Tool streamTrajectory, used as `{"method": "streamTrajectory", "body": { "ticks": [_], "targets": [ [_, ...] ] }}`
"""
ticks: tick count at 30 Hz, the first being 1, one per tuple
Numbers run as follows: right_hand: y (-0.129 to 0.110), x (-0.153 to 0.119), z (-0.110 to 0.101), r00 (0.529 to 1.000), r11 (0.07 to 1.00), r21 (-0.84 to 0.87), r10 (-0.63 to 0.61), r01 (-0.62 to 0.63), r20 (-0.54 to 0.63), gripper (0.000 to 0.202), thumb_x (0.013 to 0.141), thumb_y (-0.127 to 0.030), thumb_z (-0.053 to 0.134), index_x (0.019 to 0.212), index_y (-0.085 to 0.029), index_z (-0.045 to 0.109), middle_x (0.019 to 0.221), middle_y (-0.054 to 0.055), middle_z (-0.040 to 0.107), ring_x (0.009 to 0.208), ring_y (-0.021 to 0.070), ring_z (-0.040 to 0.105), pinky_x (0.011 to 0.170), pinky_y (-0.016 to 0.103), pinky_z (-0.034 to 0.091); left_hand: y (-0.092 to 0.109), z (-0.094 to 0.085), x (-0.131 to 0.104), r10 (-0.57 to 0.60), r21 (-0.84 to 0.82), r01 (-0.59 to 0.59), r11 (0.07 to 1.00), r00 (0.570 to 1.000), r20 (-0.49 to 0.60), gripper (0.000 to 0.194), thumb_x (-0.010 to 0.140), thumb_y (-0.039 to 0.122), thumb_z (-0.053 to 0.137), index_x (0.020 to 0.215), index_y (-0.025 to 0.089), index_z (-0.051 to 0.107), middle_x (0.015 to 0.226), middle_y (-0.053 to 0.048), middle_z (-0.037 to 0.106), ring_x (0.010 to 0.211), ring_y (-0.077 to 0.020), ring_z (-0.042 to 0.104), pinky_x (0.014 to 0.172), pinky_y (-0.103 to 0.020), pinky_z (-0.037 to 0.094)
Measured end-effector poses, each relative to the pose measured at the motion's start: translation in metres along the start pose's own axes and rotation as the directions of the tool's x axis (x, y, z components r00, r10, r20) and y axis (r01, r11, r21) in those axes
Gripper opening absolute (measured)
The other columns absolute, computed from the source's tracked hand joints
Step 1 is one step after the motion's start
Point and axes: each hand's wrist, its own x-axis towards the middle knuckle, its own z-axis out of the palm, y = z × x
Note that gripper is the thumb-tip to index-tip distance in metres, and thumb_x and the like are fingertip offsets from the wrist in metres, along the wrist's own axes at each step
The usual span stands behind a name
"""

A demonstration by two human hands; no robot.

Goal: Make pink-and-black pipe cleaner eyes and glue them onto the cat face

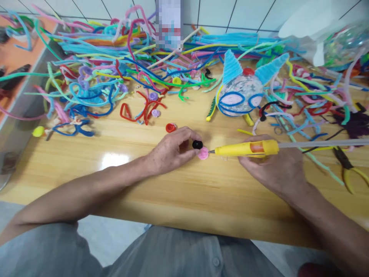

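My left hand [173, 150] is closed in a pinch, thumb and forefinger around a small black round piece [197, 144]. A pink fuzzy disc [203, 153] is right at the thumb tip; whether the fingers grip it too, I cannot tell. My right hand [273, 165] is wrapped around a yellow glue gun [245, 149], with a long clear glue stick [319, 143] out of its back. The metal nozzle points left and meets the pink disc's edge. Beyond my hands stands a speckled ball figure [240, 88] with blue pipe-cleaner ears and eye outlines.
Pipe cleaners [109, 50] in many colours are heaped along the tiled wall. A red rosette [170, 127] lies just past my left hand. Yellow-handled pliers [347, 165] rest at the right. A grey divider [31, 104] borders the left side. A bag of colourful bits [347, 46] is back right.
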Motion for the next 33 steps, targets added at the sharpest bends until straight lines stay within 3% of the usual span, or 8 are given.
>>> {"method": "streamTrajectory", "body": {
  "ticks": [11,21,24,33],
  "targets": [
    [-0.005,-0.001,0.001,0.972,0.972,-0.04,-0.234,0.233,-0.033,0.022,0.081,-0.023,0.056,0.09,-0.019,0.075,0.076,0.01,0.078,0.068,0.0251,0.073,0.059,0.03,0.043,-0.008,0.002,0.004,-0.102,-0.192,0.097,0.977,0.995,-0.017,0.024,0.093,0.035,0.075,0.104,0.014,0.071,0.089,-0.005,0.072,0.069,-0.0104,0.058,0.062,-0.023,0.046],
    [-0.006,-0.001,0.002,0.978,0.976,-0.065,-0.203,0.206,0.051,0.021,0.079,-0.024,0.053,0.082,-0.02,0.073,0.067,0.008,0.072,0.065,0.0236,0.069,0.057,0.029,0.039,-0.014,0.003,0.005,-0.041,-0.188,0.029,0.982,0.997,-0.059,0.024,0.091,0.035,0.078,0.101,0.015,0.071,0.093,-0.005,0.071,0.071,-0.0109,0.057,0.064,-0.024,0.046],
    [-0.005,0.0,0.001,0.973,0.97,-0.07,-0.229,0.231,0.038,0.02,0.079,-0.022,0.053,0.08,-0.02,0.073,0.067,0.008,0.072,0.064,0.0228,0.068,0.057,0.029,0.039,-0.016,0.003,0.005,0.002,-0.14,-0.015,0.99,0.996,-0.092,0.021,0.09,0.032,0.08,0.099,0.015,0.071,0.092,-0.005,0.067,0.071,-0.0107,0.055,0.064,-0.024,0.045],
    [-0.003,-0.004,0.004,0.96,0.957,-0.079,-0.28,0.28,0.011,0.024,0.083,-0.022,0.052,0.088,-0.018,0.075,0.073,0.009,0.075,0.064,0.0229,0.07,0.057,0.029,0.042,-0.017,0.004,0.005,-0.007,-0.126,-0.003,0.992,0.997,-0.078,0.021,0.091,0.033,0.079,0.1,0.015,0.071,0.091,-0.004,0.068,0.07,-0.0105,0.055,0.064,-0.024,0.044]
  ]
}}
